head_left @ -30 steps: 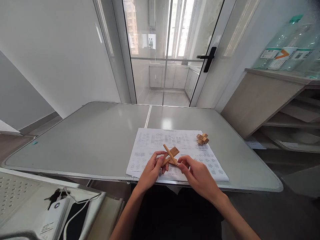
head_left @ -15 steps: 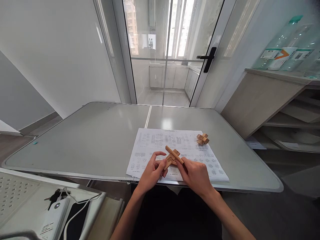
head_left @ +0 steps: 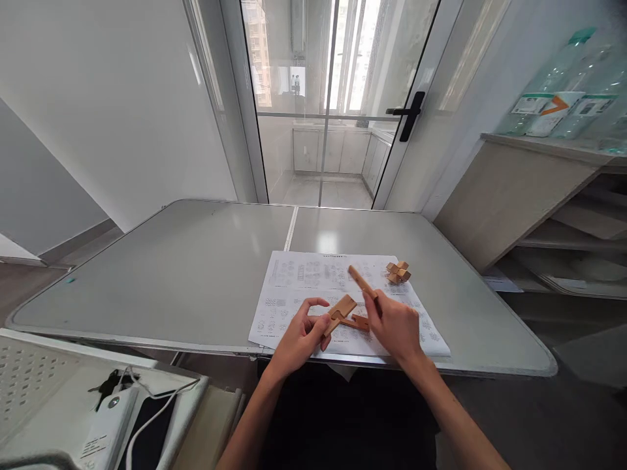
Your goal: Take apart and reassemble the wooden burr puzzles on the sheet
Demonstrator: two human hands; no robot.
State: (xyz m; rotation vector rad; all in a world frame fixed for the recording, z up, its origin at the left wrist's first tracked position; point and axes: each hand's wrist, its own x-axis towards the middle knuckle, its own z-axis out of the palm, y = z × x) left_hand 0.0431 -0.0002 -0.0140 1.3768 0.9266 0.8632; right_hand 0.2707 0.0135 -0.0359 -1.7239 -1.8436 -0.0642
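Note:
My left hand (head_left: 304,331) pinches a notched wooden puzzle piece (head_left: 343,307) between thumb and fingers, tilted up to the right. In my right hand (head_left: 396,326) is a plain-looking wooden stick (head_left: 361,281), pointing away and to the left, apart from the left hand's piece. Another notched wooden piece (head_left: 361,322) shows low between the hands; whether it touches the left hand's piece I cannot tell. Beneath them lies a printed sheet (head_left: 294,274) covered in small diagrams. An interlocked wooden burr puzzle (head_left: 398,272) rests at the sheet's right side.
The grey table (head_left: 206,274) reaches to a glass door (head_left: 313,156). On the right, plastic bottles (head_left: 553,98) stand on a wooden shelf unit (head_left: 533,170). At lower left, a white surface (head_left: 49,365) carries keys (head_left: 108,388), a white power bank (head_left: 108,424), a cable and a dark flat object.
My right hand has moved right, taking the stick from across the left hand's piece. More of that piece and the lower notched one now shows. My left hand stays nearly still.

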